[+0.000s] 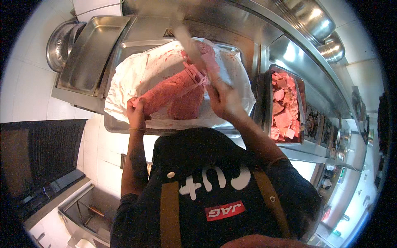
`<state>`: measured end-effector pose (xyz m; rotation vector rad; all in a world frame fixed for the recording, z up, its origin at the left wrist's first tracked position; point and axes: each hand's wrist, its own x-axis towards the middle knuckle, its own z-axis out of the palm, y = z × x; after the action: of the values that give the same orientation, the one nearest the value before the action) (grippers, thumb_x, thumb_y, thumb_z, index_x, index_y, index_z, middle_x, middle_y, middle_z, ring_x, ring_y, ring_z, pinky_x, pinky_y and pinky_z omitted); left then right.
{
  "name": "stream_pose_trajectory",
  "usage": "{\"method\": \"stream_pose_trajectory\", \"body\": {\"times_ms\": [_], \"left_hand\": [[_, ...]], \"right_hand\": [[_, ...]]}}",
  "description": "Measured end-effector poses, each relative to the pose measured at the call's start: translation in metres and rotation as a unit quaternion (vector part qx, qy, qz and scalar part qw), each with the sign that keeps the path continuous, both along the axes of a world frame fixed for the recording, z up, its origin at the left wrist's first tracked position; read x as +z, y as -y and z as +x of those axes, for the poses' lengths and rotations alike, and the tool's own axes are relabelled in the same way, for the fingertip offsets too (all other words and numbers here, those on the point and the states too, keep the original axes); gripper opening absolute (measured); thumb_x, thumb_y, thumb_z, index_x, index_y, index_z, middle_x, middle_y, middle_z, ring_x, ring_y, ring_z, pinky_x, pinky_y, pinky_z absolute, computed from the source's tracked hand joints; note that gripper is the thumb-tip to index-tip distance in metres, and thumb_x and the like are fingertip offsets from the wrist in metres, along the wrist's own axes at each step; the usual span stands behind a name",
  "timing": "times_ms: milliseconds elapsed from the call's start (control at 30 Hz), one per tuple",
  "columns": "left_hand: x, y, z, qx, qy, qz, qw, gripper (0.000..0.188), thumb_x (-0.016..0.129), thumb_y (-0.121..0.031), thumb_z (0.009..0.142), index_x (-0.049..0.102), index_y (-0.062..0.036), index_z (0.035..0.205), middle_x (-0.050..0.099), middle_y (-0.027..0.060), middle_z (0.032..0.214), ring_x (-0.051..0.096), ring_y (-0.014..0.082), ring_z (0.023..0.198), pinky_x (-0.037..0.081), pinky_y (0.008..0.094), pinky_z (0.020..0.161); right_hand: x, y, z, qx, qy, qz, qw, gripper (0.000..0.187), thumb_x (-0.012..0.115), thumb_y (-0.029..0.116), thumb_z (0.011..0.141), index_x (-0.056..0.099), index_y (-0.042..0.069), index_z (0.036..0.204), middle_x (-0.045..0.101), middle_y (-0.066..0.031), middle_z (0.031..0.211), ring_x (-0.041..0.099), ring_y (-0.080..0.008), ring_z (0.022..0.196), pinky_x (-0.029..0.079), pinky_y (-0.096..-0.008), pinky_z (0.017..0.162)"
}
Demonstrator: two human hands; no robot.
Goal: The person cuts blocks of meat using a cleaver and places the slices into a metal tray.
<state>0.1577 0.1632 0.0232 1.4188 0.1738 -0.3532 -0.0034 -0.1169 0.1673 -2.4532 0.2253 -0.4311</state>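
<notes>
A long reddish-pink piece of meat [168, 90] lies slantwise on crumpled white paper [132, 72], which is spread over a metal tray [108, 123]. My left hand [138, 112] closes round the meat's near left end. In my right hand [223, 99], the fingers wrap round the handle of a knife. Its broad blade [191, 48], smeared by motion, points up and away across the meat's far end, where thin strips [193, 74] stand partly separated. Another flat slab of meat [186, 105] rests beneath and to the right, and more meat [208, 53] lies behind the blade.
At the right stands a deep metal pan [303, 103] full of cut meat chunks [283, 111]. A shallow steel tray [93, 53] and round metal bowls [60, 45] sit at the left. Large steel pots [314, 20] stand on the ledge at the far right.
</notes>
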Motion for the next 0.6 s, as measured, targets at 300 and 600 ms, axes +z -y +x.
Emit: {"method": "stream_pose_trajectory", "body": {"times_ms": [300,600], "left_hand": [[0.007,0.002,-0.007,0.012,-0.009,-0.009,1.000,0.033,0.074,-0.027,0.089,0.055,-0.0140,0.112,0.063,0.0061,0.091,0.062,0.0183,0.065,0.049,0.0311,0.040],[0.001,0.001,-0.014,-0.006,-0.015,-0.014,1.000,0.030,0.072,-0.026,0.092,0.053,-0.0126,0.112,0.063,0.0065,0.089,0.061,0.0182,0.060,0.049,0.0320,0.040]], "right_hand": [[-0.050,-0.011,-0.002,-0.013,0.018,0.014,1.000,0.057,0.053,0.014,0.102,0.036,0.002,0.155,0.061,-0.0327,0.130,0.066,-0.0442,0.112,0.052,-0.0476,0.095],[0.090,-0.007,0.010,-0.016,0.152,-0.065,0.986,0.057,0.059,0.006,0.097,0.046,0.013,0.152,0.068,-0.0278,0.114,0.070,-0.0374,0.094,0.057,-0.0423,0.076]]}}
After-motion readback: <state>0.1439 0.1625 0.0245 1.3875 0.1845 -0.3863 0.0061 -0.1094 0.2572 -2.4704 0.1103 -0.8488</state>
